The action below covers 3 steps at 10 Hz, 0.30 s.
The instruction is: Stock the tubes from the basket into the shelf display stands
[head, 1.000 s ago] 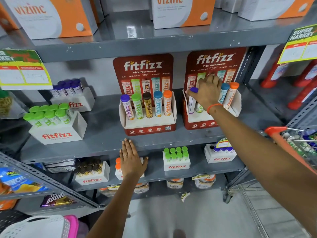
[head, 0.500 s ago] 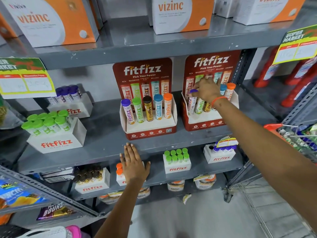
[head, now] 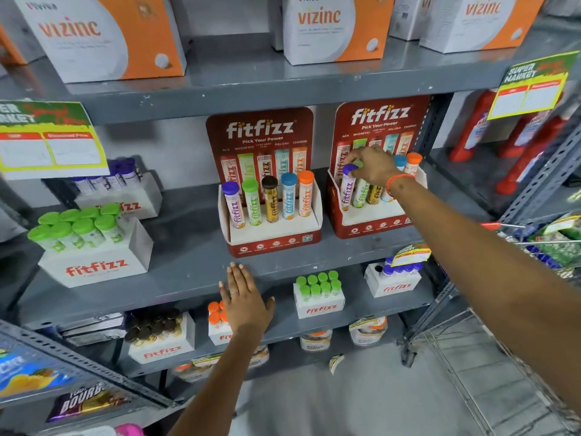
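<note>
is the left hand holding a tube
No, the left hand lies flat and empty on the grey metal shelf edge, fingers spread.

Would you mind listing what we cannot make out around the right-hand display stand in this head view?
- Head view: the right hand hides the caps of the green and dark tubes in the right stand.
- Whether its grip on the purple tube is closed: fingers overlap.
- The basket is cut off by the right edge.
- The price tag is blurred.

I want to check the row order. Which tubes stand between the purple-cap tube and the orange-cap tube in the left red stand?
In the head view, three: green-cap tube, brown-cap tube and blue-cap tube, in that order from the purple-cap tube to the orange-cap tube.
</note>
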{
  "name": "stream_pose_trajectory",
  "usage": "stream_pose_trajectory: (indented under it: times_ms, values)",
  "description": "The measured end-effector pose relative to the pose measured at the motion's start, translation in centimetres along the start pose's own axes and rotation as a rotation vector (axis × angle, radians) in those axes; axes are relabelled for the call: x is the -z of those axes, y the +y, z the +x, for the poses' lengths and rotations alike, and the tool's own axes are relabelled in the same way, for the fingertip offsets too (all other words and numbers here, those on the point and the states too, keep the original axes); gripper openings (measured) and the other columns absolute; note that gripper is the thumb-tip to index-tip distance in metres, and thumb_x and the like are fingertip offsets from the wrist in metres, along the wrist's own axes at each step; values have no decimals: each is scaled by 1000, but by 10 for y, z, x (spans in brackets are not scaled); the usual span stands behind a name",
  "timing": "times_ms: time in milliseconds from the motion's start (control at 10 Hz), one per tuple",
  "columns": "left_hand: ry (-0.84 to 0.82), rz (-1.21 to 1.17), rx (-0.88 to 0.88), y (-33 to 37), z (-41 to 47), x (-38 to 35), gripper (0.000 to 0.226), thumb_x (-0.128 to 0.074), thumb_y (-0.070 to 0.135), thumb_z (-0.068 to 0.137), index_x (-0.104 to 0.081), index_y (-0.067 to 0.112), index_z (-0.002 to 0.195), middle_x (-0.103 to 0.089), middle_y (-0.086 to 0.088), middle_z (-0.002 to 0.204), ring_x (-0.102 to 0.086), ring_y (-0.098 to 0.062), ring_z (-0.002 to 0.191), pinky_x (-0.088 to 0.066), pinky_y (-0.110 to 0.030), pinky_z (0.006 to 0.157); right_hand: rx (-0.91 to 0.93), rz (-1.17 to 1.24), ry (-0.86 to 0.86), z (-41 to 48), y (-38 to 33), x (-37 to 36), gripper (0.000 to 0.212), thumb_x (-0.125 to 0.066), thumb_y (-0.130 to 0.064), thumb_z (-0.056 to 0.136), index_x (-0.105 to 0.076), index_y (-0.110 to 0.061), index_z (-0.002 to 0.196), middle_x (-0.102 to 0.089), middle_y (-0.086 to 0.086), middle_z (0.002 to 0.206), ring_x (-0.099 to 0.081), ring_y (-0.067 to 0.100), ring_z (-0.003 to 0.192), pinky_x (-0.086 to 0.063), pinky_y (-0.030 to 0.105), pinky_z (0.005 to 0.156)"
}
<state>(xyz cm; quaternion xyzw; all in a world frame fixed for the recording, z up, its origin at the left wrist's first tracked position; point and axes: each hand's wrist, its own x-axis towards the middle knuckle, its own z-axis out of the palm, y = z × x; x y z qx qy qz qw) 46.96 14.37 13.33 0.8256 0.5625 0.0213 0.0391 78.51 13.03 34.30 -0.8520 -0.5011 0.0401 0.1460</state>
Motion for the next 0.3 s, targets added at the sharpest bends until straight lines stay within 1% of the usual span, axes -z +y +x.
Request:
stream_pose_trajectory:
  times_ms: [100, 200, 300]
  values:
    - [-155, -60, 20, -1, -2, 25, 94, -44, 61, 87, 3, 6, 148, 1, -14, 159, 0, -30, 146, -1, -49, 117, 4, -1, 72, -18, -6, -1, 40, -58, -13, 89, -51, -17, 129, -54, 17, 133, -41, 37, 128, -33, 53, 111]
    - [-256, -251, -11, 12, 4, 87, 59, -51, 51, 88, -42, 13, 132, -48, -11, 139, -46, -32, 127, -35, -48, 109, 97, 15, 216, -45, -24, -6, 36, -55, -13, 91, -52, -9, 127, -53, 19, 134, -44, 39, 123, -41, 47, 104]
    - [-121, -301, -156, 44, 14, 170, 34, -53, 42, 91, -58, 12, 106, -66, -8, 107, -62, -27, 95, -50, -36, 79, 216, 29, -27, -71, -50, 7, 25, -54, -20, 92, -67, -3, 106, -66, 20, 115, -61, 36, 102, -53, 44, 89]
